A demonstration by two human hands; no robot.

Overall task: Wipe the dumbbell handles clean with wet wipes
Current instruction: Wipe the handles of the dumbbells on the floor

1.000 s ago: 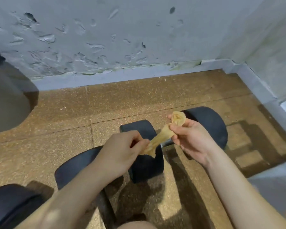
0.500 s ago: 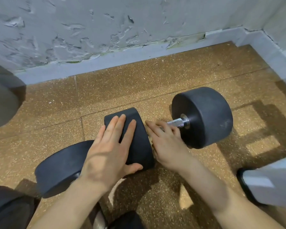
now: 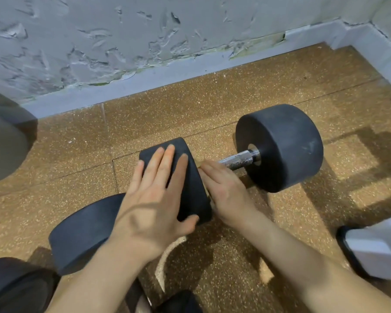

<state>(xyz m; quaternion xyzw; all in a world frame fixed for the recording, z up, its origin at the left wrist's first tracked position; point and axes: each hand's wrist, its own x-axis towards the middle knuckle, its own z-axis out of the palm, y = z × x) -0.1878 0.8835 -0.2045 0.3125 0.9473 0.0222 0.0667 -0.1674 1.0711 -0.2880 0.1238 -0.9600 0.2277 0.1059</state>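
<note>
Left grip (image 3: 151,199) lay flat with its fingers (image 3: 167,159) straight and spread on top of the near weight head (image 3: 193,188) of the dumbbell, the thumb tucked against that head's lower edge. Right grip (image 3: 226,193), just to the right of it and touching the same head, was curled down over the near end of the metal handle (image 3: 237,160). Only a sliver of the tan wet wipe (image 3: 199,164) showed at its fingertips, the rest being hidden beneath the palm. Beyond the right grip the bare, knurled part of the handle ran up and to the right into the far weight head (image 3: 280,147), a black cylinder resting on the speckled brown floor (image 3: 212,105). Below and to the left of the left grip, partly covered by the forearm, lay another black weight head (image 3: 84,233) belonging to a second dumbbell. Farther out past both grips, a pale skirting (image 3: 167,71) ran along the foot of a grey wall (image 3: 122,41) with peeling paint. Well to the right of the right grip, at the picture's edge, sat a white object with a dark rim (image 3: 375,249); what it was could not be told.
</note>
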